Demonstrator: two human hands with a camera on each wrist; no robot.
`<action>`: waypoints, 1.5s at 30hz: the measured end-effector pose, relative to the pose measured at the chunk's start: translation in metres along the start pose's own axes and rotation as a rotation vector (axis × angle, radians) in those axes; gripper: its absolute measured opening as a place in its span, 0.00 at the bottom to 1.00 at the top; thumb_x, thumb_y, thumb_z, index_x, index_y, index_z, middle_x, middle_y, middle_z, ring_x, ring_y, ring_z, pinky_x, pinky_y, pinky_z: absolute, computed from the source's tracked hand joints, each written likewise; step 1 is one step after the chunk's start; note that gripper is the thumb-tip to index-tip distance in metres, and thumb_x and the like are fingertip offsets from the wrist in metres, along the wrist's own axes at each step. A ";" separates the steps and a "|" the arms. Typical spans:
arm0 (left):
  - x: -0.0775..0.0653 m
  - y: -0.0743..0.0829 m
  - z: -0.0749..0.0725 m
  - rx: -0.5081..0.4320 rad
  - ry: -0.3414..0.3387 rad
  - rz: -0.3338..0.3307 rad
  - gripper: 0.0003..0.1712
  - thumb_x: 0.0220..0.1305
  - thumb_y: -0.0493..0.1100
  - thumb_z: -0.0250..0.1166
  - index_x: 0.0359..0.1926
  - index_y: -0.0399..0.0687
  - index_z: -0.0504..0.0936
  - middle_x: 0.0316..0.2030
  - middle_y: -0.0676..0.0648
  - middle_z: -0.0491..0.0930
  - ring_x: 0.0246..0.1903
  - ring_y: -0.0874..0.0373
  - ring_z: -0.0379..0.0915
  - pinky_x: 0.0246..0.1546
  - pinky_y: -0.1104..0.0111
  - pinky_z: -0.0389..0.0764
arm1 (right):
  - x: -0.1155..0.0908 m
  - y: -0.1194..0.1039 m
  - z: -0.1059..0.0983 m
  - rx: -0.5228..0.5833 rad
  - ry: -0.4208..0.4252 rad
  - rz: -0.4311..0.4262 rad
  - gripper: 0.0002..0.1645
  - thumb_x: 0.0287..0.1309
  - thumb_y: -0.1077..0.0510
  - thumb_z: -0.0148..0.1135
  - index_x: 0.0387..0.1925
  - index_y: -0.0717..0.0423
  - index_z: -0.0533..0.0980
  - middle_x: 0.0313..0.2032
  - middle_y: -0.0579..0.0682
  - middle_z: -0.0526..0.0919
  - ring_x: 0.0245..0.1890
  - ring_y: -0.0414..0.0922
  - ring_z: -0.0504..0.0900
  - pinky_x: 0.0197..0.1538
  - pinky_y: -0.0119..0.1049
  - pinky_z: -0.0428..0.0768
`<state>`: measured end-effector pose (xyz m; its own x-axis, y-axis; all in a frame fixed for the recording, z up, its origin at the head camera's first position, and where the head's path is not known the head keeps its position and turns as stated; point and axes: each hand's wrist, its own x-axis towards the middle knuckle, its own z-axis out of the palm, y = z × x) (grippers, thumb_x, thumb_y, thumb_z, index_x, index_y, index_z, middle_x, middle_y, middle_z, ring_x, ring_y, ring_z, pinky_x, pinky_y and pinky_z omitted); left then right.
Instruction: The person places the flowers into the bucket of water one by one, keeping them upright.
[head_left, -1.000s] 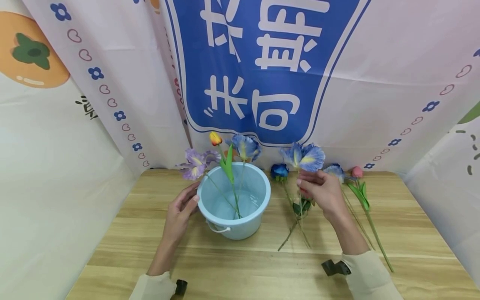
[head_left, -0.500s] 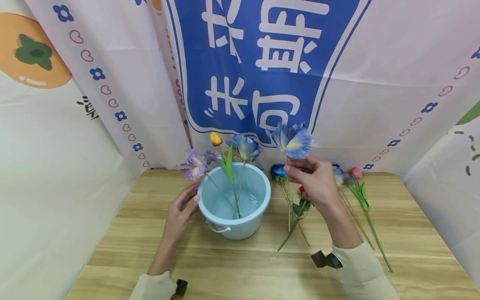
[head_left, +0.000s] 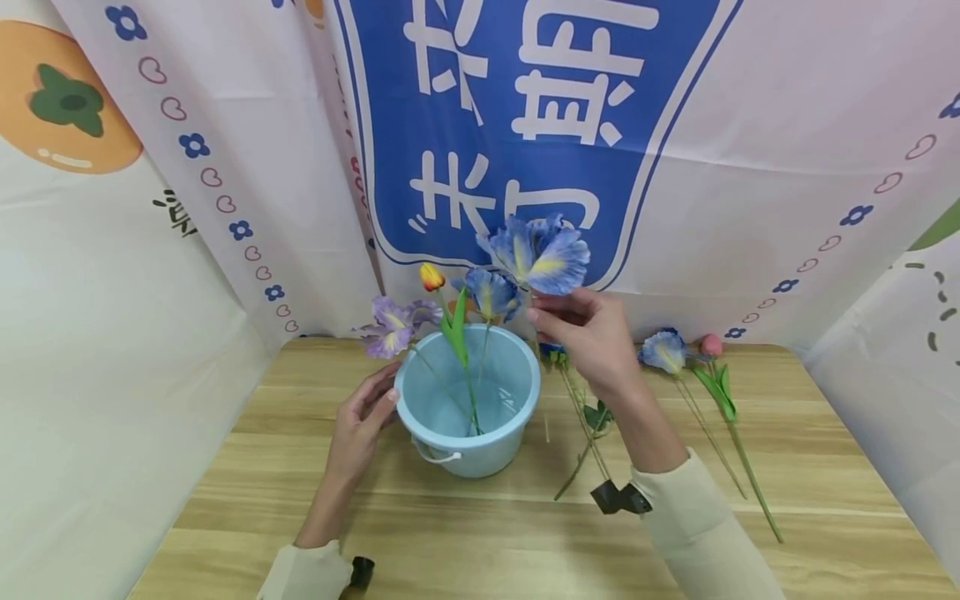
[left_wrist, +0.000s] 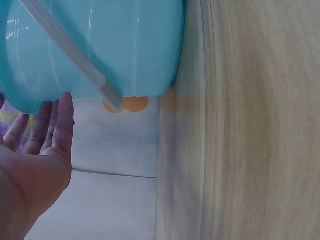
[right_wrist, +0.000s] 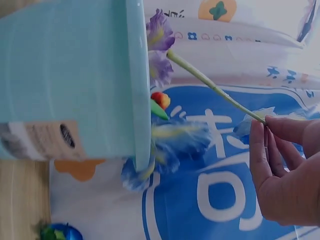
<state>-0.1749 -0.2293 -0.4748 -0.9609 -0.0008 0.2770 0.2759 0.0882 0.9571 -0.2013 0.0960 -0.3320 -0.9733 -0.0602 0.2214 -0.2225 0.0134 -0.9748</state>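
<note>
A light blue bucket stands upright on the table, holding a purple iris, a yellow-red tulip and a blue iris. My left hand touches the bucket's outer left side near the rim; in the left wrist view its fingers lie fairly straight against the wall. With thumb and fingertips, my right hand pinches the stem of another blue iris, upright just right of the bucket. The right wrist view shows that stem reaching beyond the rim's level, outside the bucket.
On the table's right lie a blue iris and a pink tulip. A blue rose and a leafy stem lie partly hidden under my right arm. A printed cloth hangs behind the table.
My right hand has lifted the blue iris off the table's right side and carried it up and left toward the bucket. My left hand and the bucket stay put.
</note>
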 end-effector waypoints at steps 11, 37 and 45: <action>0.001 -0.003 0.000 0.012 -0.009 -0.004 0.26 0.81 0.37 0.59 0.75 0.35 0.72 0.65 0.27 0.78 0.53 0.67 0.86 0.54 0.69 0.91 | 0.023 0.006 0.040 0.020 -0.072 -0.008 0.18 0.67 0.66 0.73 0.57 0.64 0.86 0.49 0.61 0.91 0.42 0.43 0.91 0.43 0.34 0.95; 0.001 -0.002 0.001 -0.004 -0.007 0.023 0.25 0.82 0.36 0.58 0.75 0.33 0.72 0.64 0.24 0.77 0.53 0.66 0.86 0.53 0.70 0.92 | 0.062 0.045 0.090 -0.072 -0.080 0.049 0.16 0.68 0.66 0.72 0.55 0.61 0.87 0.47 0.60 0.92 0.47 0.59 0.91 0.43 0.40 0.95; 0.001 -0.003 0.001 -0.001 0.001 0.022 0.25 0.81 0.35 0.58 0.74 0.33 0.73 0.64 0.24 0.78 0.52 0.65 0.87 0.52 0.71 0.92 | 0.059 0.062 0.096 -0.170 -0.094 0.126 0.12 0.68 0.64 0.72 0.52 0.58 0.89 0.46 0.57 0.93 0.41 0.49 0.92 0.39 0.36 0.93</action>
<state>-0.1762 -0.2288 -0.4773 -0.9546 -0.0002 0.2980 0.2969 0.0873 0.9509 -0.2672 -0.0027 -0.3820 -0.9862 -0.1405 0.0873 -0.1139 0.1938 -0.9744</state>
